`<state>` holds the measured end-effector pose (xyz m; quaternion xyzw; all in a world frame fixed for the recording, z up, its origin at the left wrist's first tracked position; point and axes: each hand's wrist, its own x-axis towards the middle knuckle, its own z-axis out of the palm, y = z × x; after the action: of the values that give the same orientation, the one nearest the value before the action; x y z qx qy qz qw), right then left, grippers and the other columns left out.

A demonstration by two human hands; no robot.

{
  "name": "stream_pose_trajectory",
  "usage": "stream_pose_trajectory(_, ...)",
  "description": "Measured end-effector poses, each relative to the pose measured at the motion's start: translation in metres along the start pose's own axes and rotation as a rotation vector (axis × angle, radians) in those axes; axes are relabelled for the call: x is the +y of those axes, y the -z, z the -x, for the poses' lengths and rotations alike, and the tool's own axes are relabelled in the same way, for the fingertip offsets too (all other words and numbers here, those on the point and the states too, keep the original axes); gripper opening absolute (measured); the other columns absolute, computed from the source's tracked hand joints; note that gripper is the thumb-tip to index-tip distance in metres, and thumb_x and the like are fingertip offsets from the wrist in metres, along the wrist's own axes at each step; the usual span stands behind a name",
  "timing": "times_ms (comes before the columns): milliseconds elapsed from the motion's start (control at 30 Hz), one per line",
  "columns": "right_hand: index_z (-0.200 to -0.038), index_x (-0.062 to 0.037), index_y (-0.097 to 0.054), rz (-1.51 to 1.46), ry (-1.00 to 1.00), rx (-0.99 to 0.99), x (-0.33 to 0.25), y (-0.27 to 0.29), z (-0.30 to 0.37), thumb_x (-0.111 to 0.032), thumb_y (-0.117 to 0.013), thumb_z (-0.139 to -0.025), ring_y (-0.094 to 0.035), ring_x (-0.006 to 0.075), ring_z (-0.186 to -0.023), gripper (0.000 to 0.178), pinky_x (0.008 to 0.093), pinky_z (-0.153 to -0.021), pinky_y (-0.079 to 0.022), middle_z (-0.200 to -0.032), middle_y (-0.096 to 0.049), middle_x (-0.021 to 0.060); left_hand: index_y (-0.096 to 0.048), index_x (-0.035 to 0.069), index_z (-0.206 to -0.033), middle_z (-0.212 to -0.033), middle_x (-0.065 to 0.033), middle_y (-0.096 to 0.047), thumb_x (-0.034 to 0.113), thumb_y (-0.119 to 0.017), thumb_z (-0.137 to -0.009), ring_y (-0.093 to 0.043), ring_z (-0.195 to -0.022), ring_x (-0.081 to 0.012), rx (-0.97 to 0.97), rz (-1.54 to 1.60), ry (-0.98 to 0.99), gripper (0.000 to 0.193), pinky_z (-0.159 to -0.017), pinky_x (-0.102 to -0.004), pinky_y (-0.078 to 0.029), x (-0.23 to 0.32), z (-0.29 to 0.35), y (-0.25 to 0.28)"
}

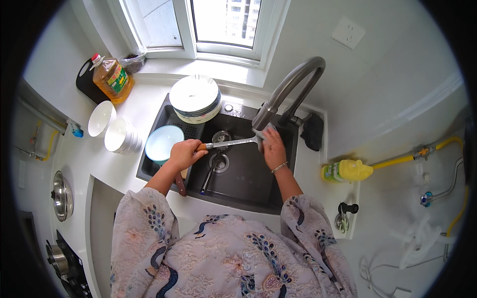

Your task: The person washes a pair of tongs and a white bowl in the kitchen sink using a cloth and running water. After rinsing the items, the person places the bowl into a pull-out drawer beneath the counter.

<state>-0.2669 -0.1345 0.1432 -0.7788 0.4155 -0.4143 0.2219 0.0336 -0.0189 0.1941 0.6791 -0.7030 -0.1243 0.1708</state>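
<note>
Over the sink (253,186), my left hand (185,154) is closed round the wooden handle of a metal spatula (233,142), held nearly level. My right hand (273,149) presses its fingers on the spatula's head, just below the faucet's spout (263,116). Something pale grey shows at these fingers; I cannot tell whether it is a cloth or the blade itself. Beneath the spatula, a black-handled utensil (208,178) lies in the basin by the drain. A light blue bowl (164,141) sits on the sink's left side, close to my left hand. A brown handle (180,185) sticks out under my left wrist.
Stacked plates (195,94) stand at the sink's back left. White bowls (119,136), an oil bottle (113,79) and a black board (87,79) are on the left counter. At the right are a dark cloth (312,131), a yellow bottle (348,170) and scissors (342,222).
</note>
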Motion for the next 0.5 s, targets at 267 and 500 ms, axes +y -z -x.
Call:
stream_pose_trajectory(267,-0.107,-0.0043,-0.062,-0.083,-0.067,0.032,0.013,-0.008,-0.016,-0.006,-0.058,-0.08,-0.046,0.0324,-0.116,0.027,0.0405,-0.102,-0.033,-0.121,-0.053,0.0157,-0.063,0.01,-0.087,-0.078,-0.0069,-0.062,0.036,-0.067,-0.076,-0.06,-0.07,-0.0268,0.018,0.032,0.011,0.028,-0.06,-0.036,-0.047,0.007,-0.001,-0.008)
stream_pose_trajectory(500,-0.107,-0.0048,-0.061,0.038,0.187,-0.132,-0.031,-0.01,0.041,-0.004,-0.058,-0.078,-0.045,0.033,-0.119,0.029,0.0417,-0.103,-0.032,-0.122,-0.054,0.0152,-0.063,0.01,-0.088,-0.077,-0.0076,-0.062,0.034,-0.067,-0.076,-0.06,-0.07,-0.0272,0.03,0.054,0.127,0.027,-0.061,-0.0358,-0.047,-0.011,0.002,-0.016)
